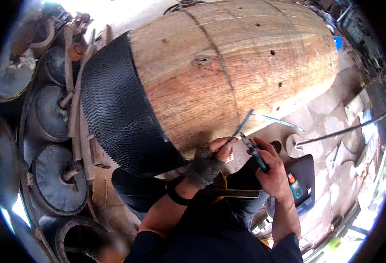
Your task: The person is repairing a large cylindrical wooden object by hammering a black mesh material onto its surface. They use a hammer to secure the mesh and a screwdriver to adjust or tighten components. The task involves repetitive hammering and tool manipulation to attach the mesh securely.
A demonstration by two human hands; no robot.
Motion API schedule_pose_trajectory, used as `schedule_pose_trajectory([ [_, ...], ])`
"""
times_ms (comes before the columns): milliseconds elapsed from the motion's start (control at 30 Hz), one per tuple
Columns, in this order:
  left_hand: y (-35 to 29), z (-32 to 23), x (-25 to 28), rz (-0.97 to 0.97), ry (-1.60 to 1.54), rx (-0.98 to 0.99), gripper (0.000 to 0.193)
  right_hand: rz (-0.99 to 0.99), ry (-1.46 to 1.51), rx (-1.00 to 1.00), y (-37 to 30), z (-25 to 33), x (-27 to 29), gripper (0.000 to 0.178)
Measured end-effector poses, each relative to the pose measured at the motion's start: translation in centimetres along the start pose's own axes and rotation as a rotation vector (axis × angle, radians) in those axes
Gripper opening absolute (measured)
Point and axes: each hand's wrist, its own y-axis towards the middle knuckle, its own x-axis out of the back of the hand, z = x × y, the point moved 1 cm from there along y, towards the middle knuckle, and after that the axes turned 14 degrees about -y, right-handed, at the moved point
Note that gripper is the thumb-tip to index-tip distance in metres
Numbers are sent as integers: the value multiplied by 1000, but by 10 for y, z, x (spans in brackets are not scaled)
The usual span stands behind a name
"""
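Observation:
My left hand (208, 164), in a grey fingerless glove, pinches the lower end of a thin metal strip (244, 122). The strip rises from my fingers to a sharp bend, then a lighter length runs off to the right. My right hand (272, 168) is closed round dark-handled pliers (257, 157). Their jaws point up and left, close beside the strip; whether they touch it I cannot tell. Just beyond both hands lies a large, rounded wooden body (245, 65) with several small holes. Black ridged sheeting (118, 105) wraps its left end.
A flat bar (234, 193) lies across my lap. Right of my right hand, a green bottle (295, 187) with an orange cap stands by a dark tray (307, 171). A long metal rod (342, 136) extends at the right. Round grey-faced discs (59, 177) and wooden sticks (76, 127) line the left.

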Motion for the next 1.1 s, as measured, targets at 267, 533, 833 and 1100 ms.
schedule_pose_trajectory([
  [267,1,-7,-1,55,19,54,30,-19,-105,33,0,-3,5,63],
  [533,6,4,3,149,-181,163,30,2,-169,68,4,4,11,41],
  [833,12,-1,1,216,-195,180,32,6,-164,-125,-2,7,10,37],
  [1100,14,9,3,171,-177,200,31,-67,-157,-144,-1,15,9,45],
])
